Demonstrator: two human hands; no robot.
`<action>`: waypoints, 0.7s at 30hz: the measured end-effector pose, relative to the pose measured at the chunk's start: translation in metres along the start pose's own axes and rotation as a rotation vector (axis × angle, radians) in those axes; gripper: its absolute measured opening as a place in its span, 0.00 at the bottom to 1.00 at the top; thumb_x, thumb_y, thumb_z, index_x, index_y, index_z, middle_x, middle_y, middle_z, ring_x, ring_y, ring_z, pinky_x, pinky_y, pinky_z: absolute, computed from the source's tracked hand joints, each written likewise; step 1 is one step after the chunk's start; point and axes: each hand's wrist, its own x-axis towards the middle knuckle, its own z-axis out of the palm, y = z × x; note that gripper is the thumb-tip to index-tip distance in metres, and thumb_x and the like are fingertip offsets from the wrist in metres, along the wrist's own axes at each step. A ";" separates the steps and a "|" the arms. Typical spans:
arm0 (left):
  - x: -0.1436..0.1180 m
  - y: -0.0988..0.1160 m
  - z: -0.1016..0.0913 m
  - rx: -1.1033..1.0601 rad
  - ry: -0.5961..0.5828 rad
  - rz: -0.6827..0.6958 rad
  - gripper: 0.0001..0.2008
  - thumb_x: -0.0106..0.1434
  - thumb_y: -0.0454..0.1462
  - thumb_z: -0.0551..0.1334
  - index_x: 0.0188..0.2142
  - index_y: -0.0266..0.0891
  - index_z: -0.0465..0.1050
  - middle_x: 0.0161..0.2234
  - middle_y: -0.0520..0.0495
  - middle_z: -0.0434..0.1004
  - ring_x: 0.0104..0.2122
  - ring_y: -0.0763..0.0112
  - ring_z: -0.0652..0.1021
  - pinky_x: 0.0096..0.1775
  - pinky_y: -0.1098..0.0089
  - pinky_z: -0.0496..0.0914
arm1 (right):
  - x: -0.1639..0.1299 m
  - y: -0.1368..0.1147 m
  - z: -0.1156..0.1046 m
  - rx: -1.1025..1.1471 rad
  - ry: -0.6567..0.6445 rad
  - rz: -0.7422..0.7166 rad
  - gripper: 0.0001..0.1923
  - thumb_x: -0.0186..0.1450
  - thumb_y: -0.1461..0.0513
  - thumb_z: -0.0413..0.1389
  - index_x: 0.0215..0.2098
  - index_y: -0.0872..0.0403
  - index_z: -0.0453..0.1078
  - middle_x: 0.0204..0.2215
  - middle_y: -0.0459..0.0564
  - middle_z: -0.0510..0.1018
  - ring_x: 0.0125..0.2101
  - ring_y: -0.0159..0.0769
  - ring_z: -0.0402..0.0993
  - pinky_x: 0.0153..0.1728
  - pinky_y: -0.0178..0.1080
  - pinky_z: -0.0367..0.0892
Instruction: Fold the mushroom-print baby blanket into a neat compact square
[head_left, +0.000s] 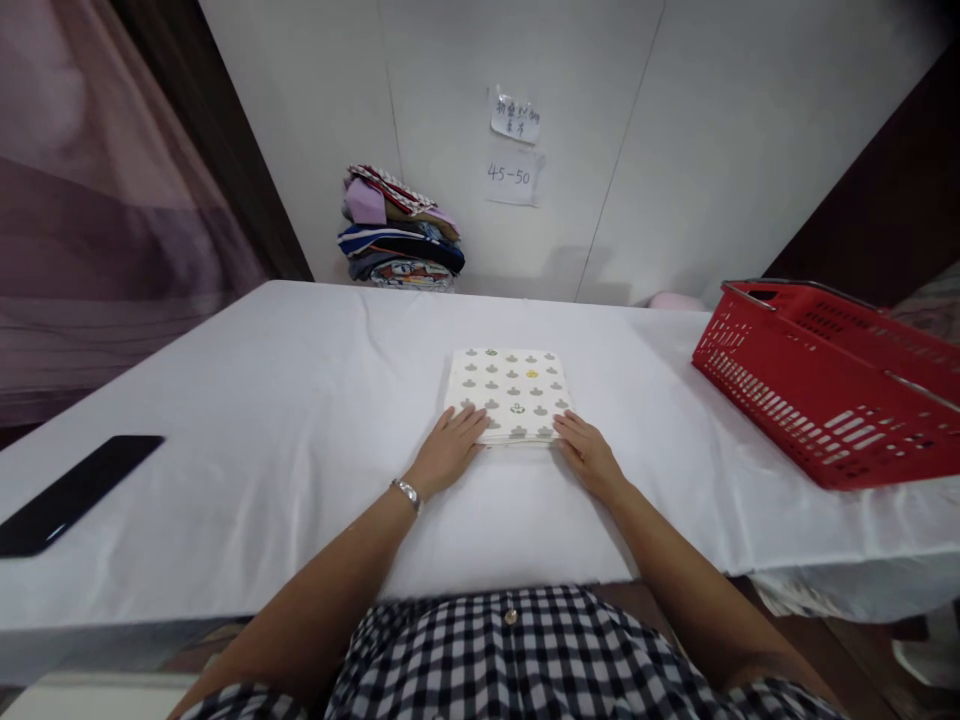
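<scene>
head view, folded cloth: so there's a small folded cloth (509,394), cream with little grey shapes and a couple of yellow ones, lying flat about mid-worktop, a bit right of centre

head view, which way it lies: straight out in front of both hands, on the far side of the fingertips. It's close to square, maybe slightly wider left-to-right than near-to-far, so no real long axis to speak of

head view, left hand: left hand (448,450) is flat and open, palm down, fingers spread onto the near-left corner of the cloth. Not gripping anything, just resting on the edge. Watch on that wrist

head view, right hand: right hand (587,452) is the same deal, open and flat, fingertips touching the near-right corner. Nothing held

head view, who's nearer: honestly a tie, both are on the near edge, one per corner, cloth sits between them

head view, worktop: white-covered worktop (285,400), a few creases

head view, other stuff: red basket (825,385) at the right edge, well apart from the cloth; black phone (71,492) near-left; a stack of folded clothes (401,232) at the far side against the wall, with two paper notes (514,145) stuck on the wall just right of it
</scene>
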 end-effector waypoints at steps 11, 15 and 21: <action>0.044 0.008 -0.013 0.004 0.080 -0.172 0.22 0.66 0.45 0.49 0.55 0.39 0.64 0.61 0.43 0.59 0.62 0.58 0.55 0.61 0.53 0.50 | 0.053 -0.024 0.005 0.005 -0.099 0.137 0.18 0.67 0.54 0.47 0.51 0.49 0.69 0.57 0.52 0.66 0.61 0.45 0.52 0.58 0.56 0.49; 0.043 -0.004 0.006 0.023 0.031 -0.297 0.24 0.65 0.46 0.50 0.57 0.38 0.62 0.62 0.40 0.57 0.63 0.56 0.55 0.61 0.52 0.49 | 0.060 -0.023 0.009 -0.089 -0.277 0.213 0.21 0.67 0.51 0.46 0.55 0.49 0.65 0.61 0.53 0.59 0.63 0.48 0.46 0.58 0.59 0.45; 0.048 -0.009 -0.001 -0.056 -0.099 -0.335 0.26 0.64 0.49 0.49 0.57 0.40 0.61 0.63 0.41 0.54 0.63 0.58 0.52 0.61 0.51 0.48 | 0.060 -0.019 0.004 -0.060 -0.352 0.234 0.22 0.67 0.50 0.46 0.56 0.47 0.64 0.62 0.52 0.58 0.63 0.47 0.46 0.58 0.58 0.46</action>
